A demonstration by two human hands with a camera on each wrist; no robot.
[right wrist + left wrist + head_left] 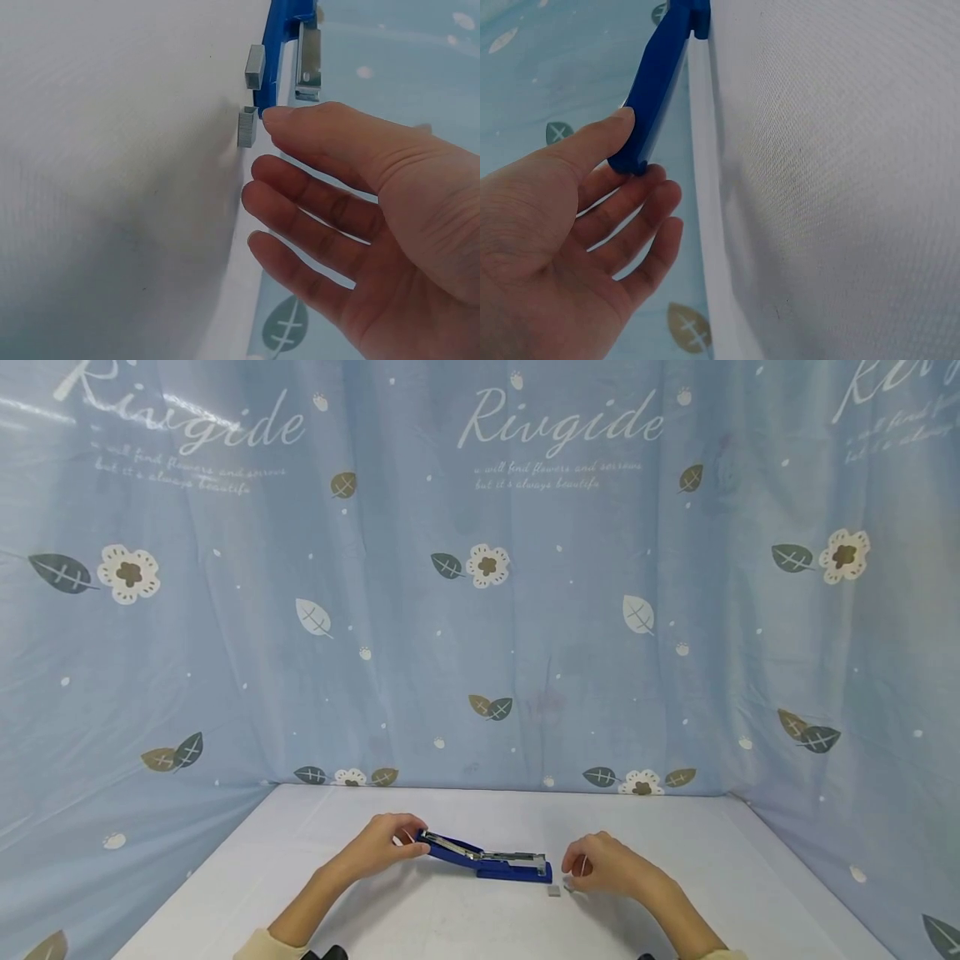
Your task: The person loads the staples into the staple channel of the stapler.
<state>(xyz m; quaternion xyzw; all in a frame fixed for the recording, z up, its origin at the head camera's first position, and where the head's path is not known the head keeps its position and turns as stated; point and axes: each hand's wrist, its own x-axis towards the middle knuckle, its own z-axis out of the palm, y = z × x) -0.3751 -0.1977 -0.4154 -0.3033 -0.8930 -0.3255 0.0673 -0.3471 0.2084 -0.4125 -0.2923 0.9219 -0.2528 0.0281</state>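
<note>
**Stapler propped open, staples waiting**

The blue stapler [486, 861] lies between both hands, its top arm lifted by the left hand [384, 846], thumb and fingers pinching its tip. The right hand [603, 865] hovers relaxed and empty over two staple strips [247, 126]. Best pinch one strip lightly and keep that arm steady. White table [450, 927] beneath, flowered blue cloth [480, 610] beyond.

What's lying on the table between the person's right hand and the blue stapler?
Two small strips of staples lie on the white table between the right hand and the blue stapler; the right wrist view shows this best.
</note>
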